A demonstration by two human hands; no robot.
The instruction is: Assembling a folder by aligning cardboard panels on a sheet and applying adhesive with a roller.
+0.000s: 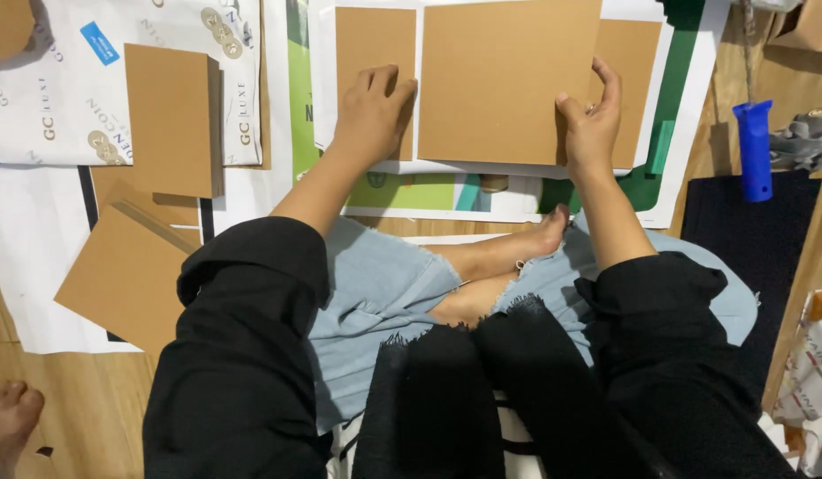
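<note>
A large brown cardboard sheet (504,80) stands lifted over a white paper sheet (482,167) on the floor. My right hand (593,120) grips the sheet's right edge, thumb in front. My left hand (373,111) lies flat on a smaller brown cardboard piece (366,40) to the left of it, fingers spread. Another brown piece (633,53) shows behind the large sheet at the right. I sit cross-legged in black sleeves and light blue jeans, with a bare foot (544,235) below the paper.
Stacked brown cardboard pieces (171,120) and a tilted one (127,275) lie on printed white paper at the left. A blue tube-shaped tool (754,146) and a black mat (757,239) sit at the right. Another person's bare foot (7,421) shows at the bottom left.
</note>
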